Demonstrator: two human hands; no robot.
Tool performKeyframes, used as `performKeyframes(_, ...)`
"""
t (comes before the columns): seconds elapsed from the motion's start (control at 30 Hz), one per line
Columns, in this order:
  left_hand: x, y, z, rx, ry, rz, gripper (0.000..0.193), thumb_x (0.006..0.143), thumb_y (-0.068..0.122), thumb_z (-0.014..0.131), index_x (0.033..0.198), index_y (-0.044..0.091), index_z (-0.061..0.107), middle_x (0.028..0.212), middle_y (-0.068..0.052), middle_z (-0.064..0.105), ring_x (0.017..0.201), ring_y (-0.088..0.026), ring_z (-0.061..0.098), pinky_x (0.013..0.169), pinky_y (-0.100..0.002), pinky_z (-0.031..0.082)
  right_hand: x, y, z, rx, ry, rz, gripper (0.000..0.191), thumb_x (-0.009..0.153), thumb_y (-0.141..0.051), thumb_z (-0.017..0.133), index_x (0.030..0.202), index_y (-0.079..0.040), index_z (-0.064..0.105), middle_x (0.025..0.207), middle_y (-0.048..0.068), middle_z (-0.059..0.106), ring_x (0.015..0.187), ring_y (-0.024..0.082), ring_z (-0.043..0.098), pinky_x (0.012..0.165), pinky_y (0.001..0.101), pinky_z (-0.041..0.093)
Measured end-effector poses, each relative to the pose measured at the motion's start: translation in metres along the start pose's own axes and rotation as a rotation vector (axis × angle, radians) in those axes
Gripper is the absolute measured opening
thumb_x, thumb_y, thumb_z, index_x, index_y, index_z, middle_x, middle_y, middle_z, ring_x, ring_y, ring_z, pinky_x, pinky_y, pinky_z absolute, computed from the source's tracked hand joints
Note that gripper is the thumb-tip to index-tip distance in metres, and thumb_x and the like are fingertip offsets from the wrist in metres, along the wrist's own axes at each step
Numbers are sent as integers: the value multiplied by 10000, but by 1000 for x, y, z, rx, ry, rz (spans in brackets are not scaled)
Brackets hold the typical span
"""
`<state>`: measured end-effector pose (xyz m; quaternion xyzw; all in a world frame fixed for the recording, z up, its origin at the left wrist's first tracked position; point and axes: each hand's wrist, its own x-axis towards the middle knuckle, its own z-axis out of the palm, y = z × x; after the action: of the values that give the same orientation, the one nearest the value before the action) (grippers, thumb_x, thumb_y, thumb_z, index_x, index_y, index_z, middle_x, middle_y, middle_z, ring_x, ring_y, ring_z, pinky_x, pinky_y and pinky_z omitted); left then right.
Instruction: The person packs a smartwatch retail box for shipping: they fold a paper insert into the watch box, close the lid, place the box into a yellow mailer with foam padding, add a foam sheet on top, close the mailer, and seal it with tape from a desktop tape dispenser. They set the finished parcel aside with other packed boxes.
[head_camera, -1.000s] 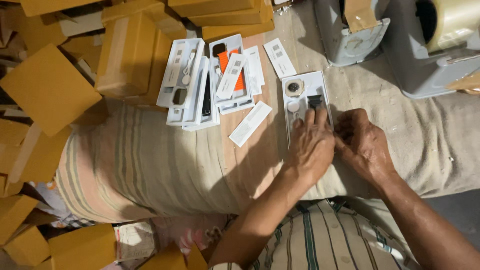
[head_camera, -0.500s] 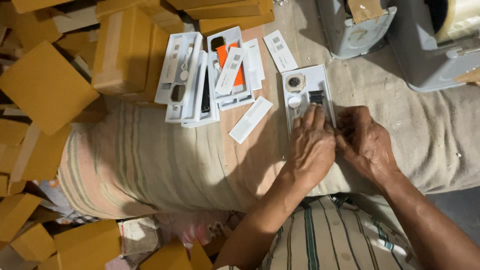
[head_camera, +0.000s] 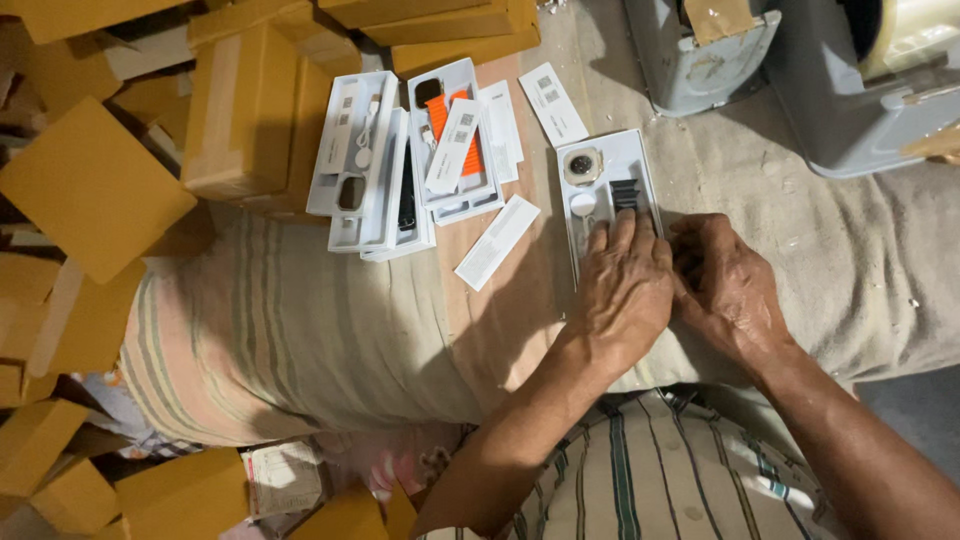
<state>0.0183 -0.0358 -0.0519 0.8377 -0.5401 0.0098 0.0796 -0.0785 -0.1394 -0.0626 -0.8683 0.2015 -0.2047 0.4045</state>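
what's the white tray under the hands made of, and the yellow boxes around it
The white tray under the left hand and right hand looks like thin moulded plastic or card: matte, with shaped recesses. The yellow boxes look like matte cardboard, with sharp folded edges and flat faces.

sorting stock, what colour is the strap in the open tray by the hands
Black strap in the white tray, head view.

A white open tray (head_camera: 640, 160) holding a watch face (head_camera: 582, 165) and black strap (head_camera: 624, 192) lies flat on the cloth-covered surface, its near end under both hands.
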Motion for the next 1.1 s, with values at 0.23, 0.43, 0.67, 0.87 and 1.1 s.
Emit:
performKeyframes(0.23,-2,-1,7,-77,24,2,354,938,39,505,1221,-106,661,1432,-303,549,1441,-396,424,1259,-528,289,-1,-1,-3,19,-4,4,436,924,-129,710,1265,47,503,1058,211,711,921,280,744,803,375,613)
performKeyframes(0.43,-9,-12,18,-182,104,20,472,904,-2,449,1337,-143,573,1559,-280,441,1517,-378,351,1260,-527,247,-6,-4,-6,50,-33,67,537,847,-142,734,1290,45,494,1024,191,717,886,267,742,786,369,608)
performKeyframes(0.67,-9,-10,5,-175,-17,26,626,849,155,550,1358,-207,505,1529,-318,422,1494,-402,332,1241,-529,247,-7,2,-8,128,-59,25,434,929,-91,626,1315,35,472,1098,203,706,974,273,739,830,366,616)
performKeyframes(0.87,-24,-2,-9,-154,45,93,565,923,231,567,1280,-206,581,1580,-301,372,1528,-416,285,1243,-567,260,-1,3,-10,35,-56,50,434,946,-92,637,1329,32,472,1076,223,709,968,320,731,830,400,603)
performKeyframes(1.1,-46,4,-11,-177,117,53,518,975,304,598,1222,-148,655,1701,-224,223,1602,-406,149,1294,-616,247,0,2,-7,34,-76,67,437,953,-108,633,1333,38,474,1062,214,715,923,305,744,787,392,616)
